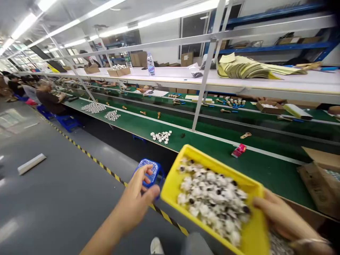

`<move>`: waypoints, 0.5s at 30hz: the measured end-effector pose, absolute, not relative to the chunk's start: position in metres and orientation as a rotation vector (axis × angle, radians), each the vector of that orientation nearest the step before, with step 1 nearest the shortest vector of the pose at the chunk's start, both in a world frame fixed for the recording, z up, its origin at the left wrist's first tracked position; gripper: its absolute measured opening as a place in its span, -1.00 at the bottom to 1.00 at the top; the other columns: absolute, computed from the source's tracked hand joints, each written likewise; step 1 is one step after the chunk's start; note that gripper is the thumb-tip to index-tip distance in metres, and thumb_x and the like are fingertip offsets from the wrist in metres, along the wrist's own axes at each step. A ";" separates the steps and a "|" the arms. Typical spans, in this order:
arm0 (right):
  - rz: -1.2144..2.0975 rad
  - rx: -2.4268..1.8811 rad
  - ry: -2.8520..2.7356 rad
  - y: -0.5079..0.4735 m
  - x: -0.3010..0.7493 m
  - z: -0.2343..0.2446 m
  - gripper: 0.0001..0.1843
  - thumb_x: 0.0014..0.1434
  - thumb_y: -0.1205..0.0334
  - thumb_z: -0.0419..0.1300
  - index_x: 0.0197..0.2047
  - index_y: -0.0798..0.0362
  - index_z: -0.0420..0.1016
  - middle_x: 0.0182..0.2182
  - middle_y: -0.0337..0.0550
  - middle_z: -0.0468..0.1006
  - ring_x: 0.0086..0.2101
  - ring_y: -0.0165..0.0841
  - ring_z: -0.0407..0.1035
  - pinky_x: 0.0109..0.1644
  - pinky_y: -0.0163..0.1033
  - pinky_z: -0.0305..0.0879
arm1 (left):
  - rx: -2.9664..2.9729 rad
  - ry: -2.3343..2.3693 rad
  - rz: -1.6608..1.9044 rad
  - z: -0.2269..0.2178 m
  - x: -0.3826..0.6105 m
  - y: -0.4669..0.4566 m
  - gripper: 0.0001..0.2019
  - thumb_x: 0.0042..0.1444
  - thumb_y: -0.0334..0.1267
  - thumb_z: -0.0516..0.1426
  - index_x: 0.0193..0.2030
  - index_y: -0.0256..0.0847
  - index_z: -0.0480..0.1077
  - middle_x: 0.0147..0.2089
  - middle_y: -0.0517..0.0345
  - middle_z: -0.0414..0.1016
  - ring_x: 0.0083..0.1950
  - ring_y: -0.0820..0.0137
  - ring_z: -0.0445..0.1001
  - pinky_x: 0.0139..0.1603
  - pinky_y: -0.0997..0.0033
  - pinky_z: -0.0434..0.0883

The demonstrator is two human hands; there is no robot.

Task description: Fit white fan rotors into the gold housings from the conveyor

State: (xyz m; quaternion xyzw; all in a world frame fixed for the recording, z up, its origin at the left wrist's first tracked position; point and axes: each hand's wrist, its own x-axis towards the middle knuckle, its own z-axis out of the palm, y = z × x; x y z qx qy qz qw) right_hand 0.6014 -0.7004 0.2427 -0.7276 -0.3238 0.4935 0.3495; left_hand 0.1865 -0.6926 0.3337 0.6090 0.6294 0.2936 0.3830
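My right hand [284, 221] grips the right end of a yellow plastic tray [186, 156], thumb over its rim. The tray is tilted and filled with several small white and dark parts [212, 202]. It hovers at the near edge of a green conveyor belt [207, 145]. My left hand [135, 202] reaches out beside the tray's left end, fingers half curled, in front of a blue plastic stool [150, 170] on the floor. Whether the fingers touch the stool or the tray is unclear.
Piles of small white parts [161, 136] lie along the belt, with a red packet [238, 150] and wooden pieces. A cardboard box [321, 180] sits at right. A shelf above holds a water bottle [150, 64] and yellow sheets [241, 67]. Seated people [49, 97] work far left. Yellow-black tape [87, 154] marks the floor.
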 end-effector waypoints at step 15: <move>2.041 -1.335 -0.964 -0.225 0.272 0.067 -0.63 0.36 0.10 0.19 0.15 0.07 0.42 0.06 -0.03 0.50 -0.07 -0.24 0.49 -0.02 -0.02 0.49 | 1.303 2.239 0.470 0.291 0.005 -0.298 -0.78 0.26 -0.21 0.16 -0.06 -0.30 0.47 -0.18 0.11 0.58 -0.23 0.29 0.57 -0.22 0.29 0.53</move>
